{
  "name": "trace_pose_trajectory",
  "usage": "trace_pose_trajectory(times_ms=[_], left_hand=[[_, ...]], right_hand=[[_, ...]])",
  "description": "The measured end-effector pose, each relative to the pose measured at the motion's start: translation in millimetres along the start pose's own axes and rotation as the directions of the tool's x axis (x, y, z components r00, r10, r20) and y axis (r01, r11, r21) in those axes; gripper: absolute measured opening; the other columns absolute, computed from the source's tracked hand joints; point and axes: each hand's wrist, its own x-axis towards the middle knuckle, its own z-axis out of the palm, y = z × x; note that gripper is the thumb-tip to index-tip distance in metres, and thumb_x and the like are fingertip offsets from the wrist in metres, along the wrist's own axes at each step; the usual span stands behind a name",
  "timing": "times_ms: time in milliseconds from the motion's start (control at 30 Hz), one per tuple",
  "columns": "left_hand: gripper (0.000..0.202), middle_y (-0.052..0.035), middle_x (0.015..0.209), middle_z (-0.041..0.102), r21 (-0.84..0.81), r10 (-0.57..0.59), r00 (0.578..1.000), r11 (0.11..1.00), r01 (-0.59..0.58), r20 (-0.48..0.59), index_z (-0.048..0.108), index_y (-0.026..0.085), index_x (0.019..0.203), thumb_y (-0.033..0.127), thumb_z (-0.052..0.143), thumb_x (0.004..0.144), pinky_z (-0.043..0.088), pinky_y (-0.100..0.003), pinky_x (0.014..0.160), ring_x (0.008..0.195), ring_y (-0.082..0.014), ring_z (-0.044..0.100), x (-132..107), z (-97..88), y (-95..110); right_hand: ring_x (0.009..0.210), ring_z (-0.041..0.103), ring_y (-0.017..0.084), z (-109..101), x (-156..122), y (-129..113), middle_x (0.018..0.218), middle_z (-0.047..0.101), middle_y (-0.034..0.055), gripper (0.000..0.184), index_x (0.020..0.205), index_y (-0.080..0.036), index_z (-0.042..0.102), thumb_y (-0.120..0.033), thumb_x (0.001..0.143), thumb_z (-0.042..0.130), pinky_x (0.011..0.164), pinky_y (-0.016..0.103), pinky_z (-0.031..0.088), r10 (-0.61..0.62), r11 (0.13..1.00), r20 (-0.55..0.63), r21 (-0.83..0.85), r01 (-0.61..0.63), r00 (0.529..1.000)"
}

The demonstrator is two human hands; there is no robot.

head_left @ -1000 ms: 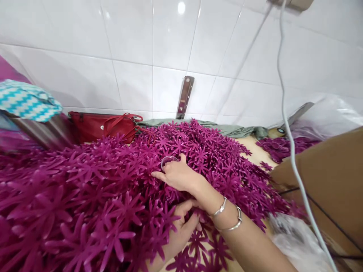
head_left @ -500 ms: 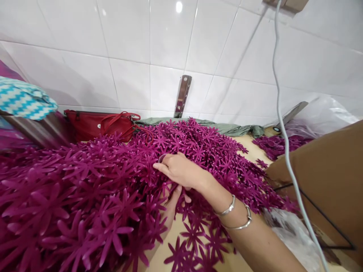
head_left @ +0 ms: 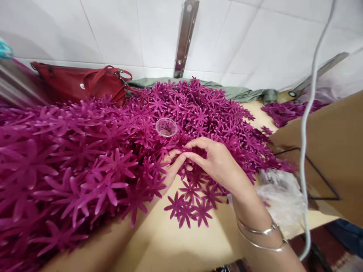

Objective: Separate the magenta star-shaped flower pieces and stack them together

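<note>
A big heap of purple star-shaped fabric flowers (head_left: 198, 109) surrounds my two hands. Low at the heap's front edge, my left hand (head_left: 175, 163) is closed, with thumb and fingers pinched on a purple flower that is mostly hidden. From the right, my right hand (head_left: 212, 156) meets it, thumb and forefinger pinched at the left fingertips; what they grip is too small to make out. A small round clear plastic cup (head_left: 166, 127) rests on the flowers just beyond my hands, with tiny bits inside. Several loose flowers (head_left: 187, 209) lie nearer to me on the pale tabletop (head_left: 181, 241).
Behind the heap are a red handbag (head_left: 73, 83), grey-green cloth (head_left: 241, 92) and a metal bracket (head_left: 185, 37) on the tiled wall. To the right stand a cardboard box (head_left: 326, 151), a clear plastic bag (head_left: 280, 192) and a hanging white cable (head_left: 304, 151).
My right hand has drawn back from the cup, leaving it uncovered, and now pinches at my left fingertips. The view has tilted downward.
</note>
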Motion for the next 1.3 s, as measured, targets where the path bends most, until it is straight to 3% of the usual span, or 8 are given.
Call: trace_pose_trajectory(times_ms=[100, 200, 333, 500, 767, 1000, 1133, 1300], left_hand=[[0.038, -0.0045, 0.089, 0.078, -0.063, -0.004, 1.000, 0.998, 0.002, -0.021, 0.072, 0.017, 0.110, 0.049, 0.071, 0.090, 0.052, -0.025, 0.065, 0.068, -0.0132, 0.070, -1, 5.5, 7], [0.040, -0.0096, 0.106, 0.080, -0.211, -0.090, 0.996, 0.974, 0.087, -0.002, 0.070, 0.016, 0.118, 0.045, 0.066, 0.091, 0.055, -0.027, 0.075, 0.085, -0.0178, 0.076, 1, 5.2, 16], [0.046, -0.0127, 0.116, 0.079, -0.309, -0.183, 0.983, 0.933, 0.185, 0.037, 0.070, 0.014, 0.120, 0.050, 0.055, 0.095, 0.057, -0.030, 0.083, 0.096, -0.0212, 0.076, 5, 0.3, 22], [0.058, -0.0137, 0.119, 0.077, -0.323, -0.218, 0.975, 0.920, 0.222, 0.050, 0.070, 0.015, 0.124, 0.063, 0.048, 0.099, 0.058, -0.031, 0.084, 0.103, -0.0227, 0.075, 6, -0.6, 19], [0.056, -0.0109, 0.117, 0.077, -0.321, -0.207, 0.975, 0.920, 0.224, 0.086, 0.069, 0.018, 0.124, 0.064, 0.052, 0.097, 0.059, -0.031, 0.084, 0.103, -0.0214, 0.074, 8, -3.2, 16], [0.060, -0.0138, 0.123, 0.076, -0.304, -0.174, 0.983, 0.935, 0.181, 0.050, 0.067, 0.017, 0.126, 0.065, 0.043, 0.100, 0.054, -0.039, 0.098, 0.120, -0.0269, 0.070, 7, 0.6, 17], [0.059, -0.0130, 0.121, 0.076, -0.286, -0.155, 0.986, 0.943, 0.168, 0.066, 0.066, 0.017, 0.126, 0.066, 0.046, 0.098, 0.049, -0.043, 0.108, 0.123, -0.0278, 0.069, 7, 0.1, 15], [0.045, -0.0096, 0.115, 0.077, -0.249, -0.077, 0.994, 0.964, 0.095, 0.080, 0.068, 0.019, 0.122, 0.053, 0.062, 0.094, 0.049, -0.043, 0.108, 0.117, -0.0262, 0.071, 5, 0.6, 11]], right_hand=[[0.087, 0.072, 0.018, 11, -4, 20, 0.095, 0.077, 0.0022, 0.011, 0.098, -0.021, 0.074, -0.026, 0.097, 0.064, 0.084, 0.031, 0.054, 0.096, 0.973, -0.216, 0.225, -0.046, 0.972], [0.087, 0.070, 0.018, 13, -5, 36, 0.096, 0.076, 0.0027, 0.009, 0.100, -0.020, 0.072, -0.025, 0.095, 0.066, 0.084, 0.032, 0.055, 0.175, 0.967, -0.495, 0.247, -0.055, 0.851], [0.095, 0.070, 0.022, 9, -4, 45, 0.101, 0.074, 0.0058, 0.011, 0.103, -0.022, 0.072, -0.026, 0.093, 0.069, 0.092, 0.039, 0.055, 0.070, 0.998, -0.531, 0.033, -0.062, 0.845], [0.134, 0.053, 0.033, 11, -6, 31, 0.136, 0.060, 0.0132, 0.030, 0.119, -0.026, 0.071, -0.040, 0.092, 0.074, 0.116, 0.055, 0.040, -0.114, 0.974, -0.442, -0.227, 0.012, 0.890], [0.154, 0.022, 0.043, 23, -14, 10, 0.156, 0.045, 0.0163, 0.052, 0.113, -0.023, 0.071, -0.061, 0.078, 0.082, 0.121, 0.065, 0.030, -0.161, 0.962, 0.084, -0.210, 0.175, 0.983], [0.095, 0.057, 0.028, -8, -33, 10, 0.098, 0.066, 0.0063, 0.019, 0.099, -0.024, 0.069, -0.030, 0.086, 0.082, 0.086, 0.046, 0.048, -0.073, 0.913, 0.194, -0.381, 0.144, 0.978], [0.093, 0.060, 0.025, 11, -44, 2, 0.100, 0.066, 0.0065, 0.016, 0.104, -0.022, 0.072, -0.020, 0.089, 0.078, 0.081, 0.040, 0.048, -0.032, 0.919, 0.360, -0.356, 0.169, 0.932], [0.095, 0.061, 0.024, 21, -47, 9, 0.100, 0.066, 0.0081, 0.011, 0.094, -0.020, 0.072, -0.014, 0.097, 0.064, 0.085, 0.039, 0.050, -0.037, 0.946, 0.256, -0.304, 0.117, 0.966]])
